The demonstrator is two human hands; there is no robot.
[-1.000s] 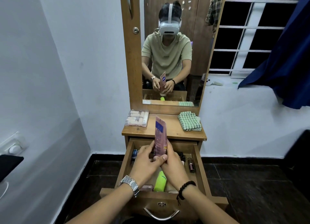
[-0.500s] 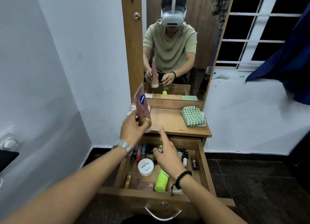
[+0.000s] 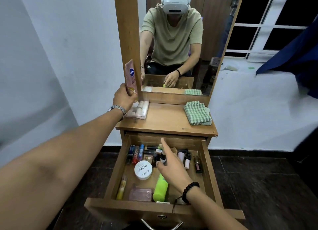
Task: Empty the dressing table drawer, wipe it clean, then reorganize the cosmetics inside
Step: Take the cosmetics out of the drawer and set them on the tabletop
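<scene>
The wooden drawer (image 3: 209, 174) of the dressing table is pulled out and holds several cosmetics: a white nail polish remover jar (image 3: 143, 170), a lime green bottle (image 3: 160, 189), a yellow tube (image 3: 121, 188), a pink compact (image 3: 140, 194) and small bottles and lipsticks along the back. My left hand (image 3: 123, 99) grips a pink cream tube (image 3: 131, 76) upright over the tabletop's back left corner. My right hand (image 3: 172, 166) hovers over the small bottles in the drawer, index finger stretched out, holding nothing that I can see.
On the tabletop (image 3: 167, 119) lie a clear pack of small rolls (image 3: 140, 110) at the left and a folded green checked cloth (image 3: 197, 112) at the right. The mirror (image 3: 180, 57) rises behind. White walls stand on both sides; dark tiled floor lies below.
My left hand has carried the pink tube up out of the drawer to the tabletop's back left. My right hand let go of the tube and now reaches over the drawer's small bottles.
</scene>
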